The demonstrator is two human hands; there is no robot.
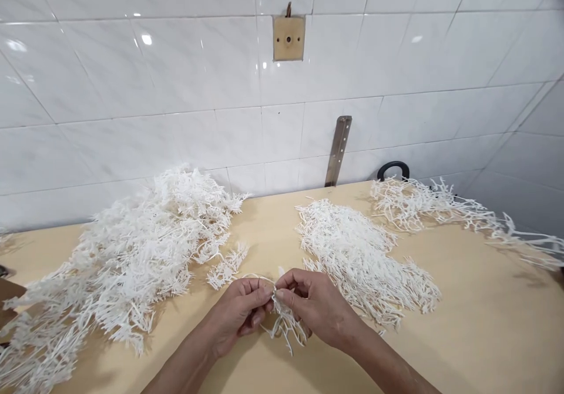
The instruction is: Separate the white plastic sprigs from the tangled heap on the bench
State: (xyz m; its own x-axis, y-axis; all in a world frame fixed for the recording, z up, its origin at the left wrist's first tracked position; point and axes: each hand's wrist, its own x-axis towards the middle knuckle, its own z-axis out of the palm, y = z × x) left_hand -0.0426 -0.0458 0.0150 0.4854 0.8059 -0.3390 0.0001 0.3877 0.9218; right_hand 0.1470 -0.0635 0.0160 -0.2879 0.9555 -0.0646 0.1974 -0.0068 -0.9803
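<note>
At the front middle of the table, my left hand [247, 307] and my right hand [311, 303] meet, thumbs and fingers pinched together. Between them they grip a small bunch of white branching plastic sprigs [285, 329], whose thin twigs hang below the fingers. A thin white strand curves out above my left fingers. Just beyond my left hand lies a small loose white sprig [227, 268]. Close to my right hand spreads a pile of white sprigs [352, 253]. The exact spot where the fingertips pinch is partly hidden.
A large heap of fluffy white sprigs [150, 247] covers the left of the wooden table [476, 323]. More sprigs [414, 203] lie at the back right, before a black handle [393, 168]. A metal bracket [338, 150] stands against the tiled wall [194, 65].
</note>
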